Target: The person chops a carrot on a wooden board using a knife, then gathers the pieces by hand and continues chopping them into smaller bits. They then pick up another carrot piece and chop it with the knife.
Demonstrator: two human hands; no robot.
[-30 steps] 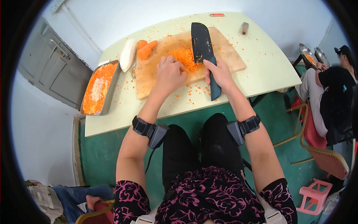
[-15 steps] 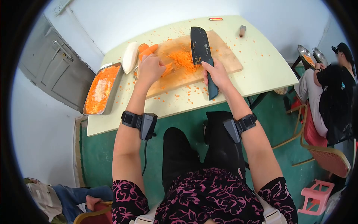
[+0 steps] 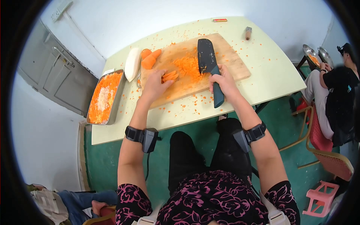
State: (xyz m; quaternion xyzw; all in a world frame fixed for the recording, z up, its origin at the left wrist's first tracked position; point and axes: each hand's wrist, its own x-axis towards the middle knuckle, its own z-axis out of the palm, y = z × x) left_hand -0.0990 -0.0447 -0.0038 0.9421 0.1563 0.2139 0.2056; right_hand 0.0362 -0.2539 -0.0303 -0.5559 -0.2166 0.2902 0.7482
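Note:
My right hand [image 3: 225, 82] is wrapped round the dark green handle of a kitchen knife [image 3: 206, 56]. Its broad black blade, flecked with carrot bits, lies over the right part of the wooden cutting board [image 3: 228, 62]. Beside the blade is a pile of chopped carrot [image 3: 187, 66]. My left hand [image 3: 154, 85] closes its thumb and fingers around a small bundle of carrot sticks [image 3: 170, 76] on the board's left side. Behind that hand rest larger carrot pieces [image 3: 150, 60], with a peeled white radish [image 3: 132, 64] to their left.
At the table's left edge stands a metal tray [image 3: 120, 90] of chopped carrot with paler bits in the middle. A red lighter-like item [image 3: 219, 20] and a small brownish object [image 3: 248, 33] lie at the back. To the right, another person [image 3: 339, 93] sits near metal bowls [image 3: 310, 52].
My left hand has drawn back from the large carrot pieces and now grips the carrot sticks. The knife remains in my right hand, and the view has shifted slightly.

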